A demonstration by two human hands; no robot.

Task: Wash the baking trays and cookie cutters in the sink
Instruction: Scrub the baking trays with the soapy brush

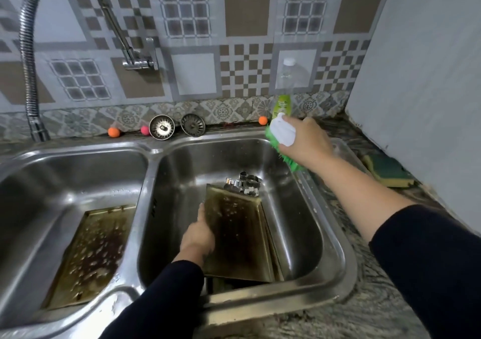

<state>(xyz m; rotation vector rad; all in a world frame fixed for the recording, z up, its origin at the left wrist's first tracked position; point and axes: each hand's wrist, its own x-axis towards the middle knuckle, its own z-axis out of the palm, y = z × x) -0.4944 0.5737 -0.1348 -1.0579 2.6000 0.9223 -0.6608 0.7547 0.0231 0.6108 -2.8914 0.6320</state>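
A greasy baking tray (242,237) leans tilted inside the right sink basin (294,224), and my left hand (199,234) grips its left edge. Several metal cookie cutters (246,182) lie at the tray's far end. A second dirty tray (88,255) lies in the left basin (52,182). My right hand (304,140) holds a scrub brush (281,140) with a white handle and green bristles above the right basin's back right corner.
A dish soap bottle (282,99) stands behind the brush. A yellow-green sponge (387,170) lies on the counter at right. Two metal strainers (177,126) and small coloured balls (113,132) sit on the back ledge. A flexible tap hose (28,60) arches over the left.
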